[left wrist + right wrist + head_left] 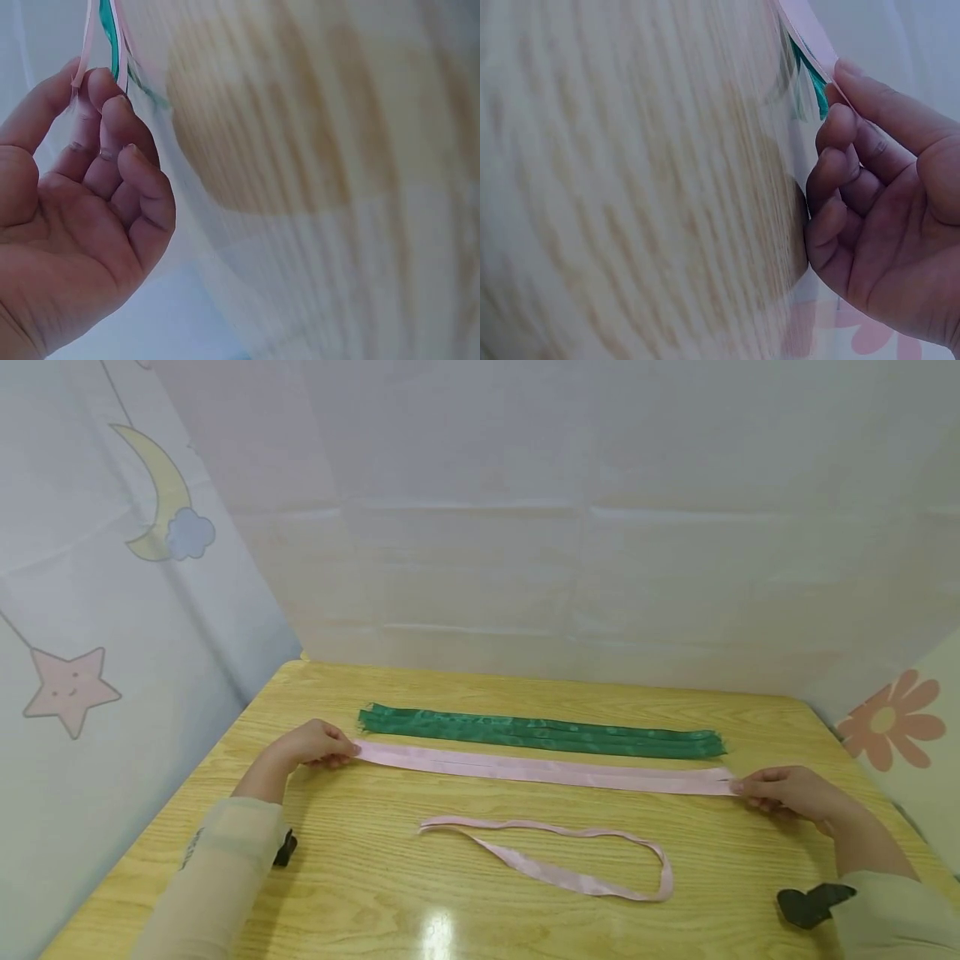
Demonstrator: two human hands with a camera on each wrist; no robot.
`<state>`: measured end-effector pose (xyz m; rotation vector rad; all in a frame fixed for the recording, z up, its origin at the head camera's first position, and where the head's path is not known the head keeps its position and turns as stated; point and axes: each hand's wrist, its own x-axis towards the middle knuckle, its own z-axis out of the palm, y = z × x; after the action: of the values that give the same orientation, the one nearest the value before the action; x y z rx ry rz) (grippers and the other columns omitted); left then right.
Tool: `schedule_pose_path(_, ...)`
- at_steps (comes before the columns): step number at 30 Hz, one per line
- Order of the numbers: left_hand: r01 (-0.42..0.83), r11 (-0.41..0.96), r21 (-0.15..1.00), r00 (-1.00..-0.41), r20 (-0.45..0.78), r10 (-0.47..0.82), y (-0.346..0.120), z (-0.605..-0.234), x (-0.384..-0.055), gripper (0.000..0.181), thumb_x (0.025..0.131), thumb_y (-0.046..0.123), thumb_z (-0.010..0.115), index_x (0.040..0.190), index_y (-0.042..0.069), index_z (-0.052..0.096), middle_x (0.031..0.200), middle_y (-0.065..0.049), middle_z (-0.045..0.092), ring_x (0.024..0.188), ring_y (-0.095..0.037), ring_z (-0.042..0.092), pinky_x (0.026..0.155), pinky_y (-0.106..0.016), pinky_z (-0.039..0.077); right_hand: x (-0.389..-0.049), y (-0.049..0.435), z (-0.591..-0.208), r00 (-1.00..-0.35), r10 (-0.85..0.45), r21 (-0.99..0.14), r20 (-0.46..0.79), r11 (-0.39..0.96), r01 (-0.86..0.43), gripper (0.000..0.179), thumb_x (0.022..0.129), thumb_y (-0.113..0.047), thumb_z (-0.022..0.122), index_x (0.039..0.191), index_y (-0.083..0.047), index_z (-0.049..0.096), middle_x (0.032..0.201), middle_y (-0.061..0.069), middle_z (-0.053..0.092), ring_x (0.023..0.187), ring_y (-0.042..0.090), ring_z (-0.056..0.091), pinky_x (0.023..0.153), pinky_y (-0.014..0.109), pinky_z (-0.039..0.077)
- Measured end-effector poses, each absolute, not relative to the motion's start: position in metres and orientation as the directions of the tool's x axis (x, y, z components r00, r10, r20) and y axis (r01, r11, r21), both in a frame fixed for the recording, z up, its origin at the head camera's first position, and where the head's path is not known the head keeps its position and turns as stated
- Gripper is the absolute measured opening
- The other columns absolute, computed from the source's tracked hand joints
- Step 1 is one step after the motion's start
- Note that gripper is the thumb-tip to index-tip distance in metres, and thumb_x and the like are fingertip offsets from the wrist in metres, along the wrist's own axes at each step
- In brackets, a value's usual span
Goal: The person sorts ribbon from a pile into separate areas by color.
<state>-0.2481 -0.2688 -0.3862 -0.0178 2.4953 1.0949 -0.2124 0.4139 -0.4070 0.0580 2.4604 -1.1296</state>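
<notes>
A pink ribbon stretches from side to side over the wooden table, its strips lying side by side. My left hand pinches its left end between thumb and fingertips; the left wrist view shows that pinch on the pink ribbon end. At the other end my right hand pinches the ribbon, and the right wrist view shows the pink ribbon between thumb and forefinger. Just behind it lie green ribbons, side by side with frayed ends. Nearer to me rests a loose pink ribbon, curved into a long open loop.
The wooden table has a pale cloth backdrop behind it and at the sides, printed with a moon, a star and a flower. Dark wrist camera pieces sit by the sleeves.
</notes>
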Motion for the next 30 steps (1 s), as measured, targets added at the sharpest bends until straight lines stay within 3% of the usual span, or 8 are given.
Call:
schedule_pose_path(18,-0.184,0.694,0.696,-0.902,-0.400,0.163,-0.2632,-0.3884,-0.2481,0.016,0.084,0.020,0.069,0.075,0.007,0.067,0.064,-0.001,0.059,0.054,-0.011,0.051,0.050,-0.024,0.038,-0.2149,0.4131,-0.4102,-0.909,-0.105,-0.701,-0.404,0.673,0.234,0.035,0.091,-0.039,0.059,0.096,-0.004,0.064,0.076,0.000,0.058,0.065,0.015,0.050,0.056,0.027,0.040)
schedule_pose_path(26,-0.162,0.737,0.657,-0.885,-0.427,0.186,-0.2636,-0.3883,-0.2478,0.026,0.082,0.022,0.071,0.062,0.010,0.060,0.054,0.002,0.049,0.046,-0.010,0.036,0.046,-0.023,0.029,-0.2142,0.4124,-0.4099,-0.915,-0.089,-0.687,-0.394,0.690,0.228,0.038,0.089,-0.040,0.060,0.097,-0.003,0.065,0.077,0.000,0.058,0.066,0.015,0.050,0.056,0.028,0.040)
schedule_pose_path(30,-0.149,0.744,0.651,-0.887,-0.421,0.190,-0.2631,-0.3875,-0.2473,0.026,0.082,0.021,0.071,0.061,0.010,0.060,0.054,0.002,0.049,0.046,-0.010,0.036,0.046,-0.023,0.029,-0.2142,0.4125,-0.4100,-0.915,-0.090,-0.681,-0.393,0.698,0.224,0.038,0.089,-0.039,0.061,0.097,-0.003,0.065,0.077,0.000,0.058,0.065,0.015,0.050,0.056,0.028,0.041)
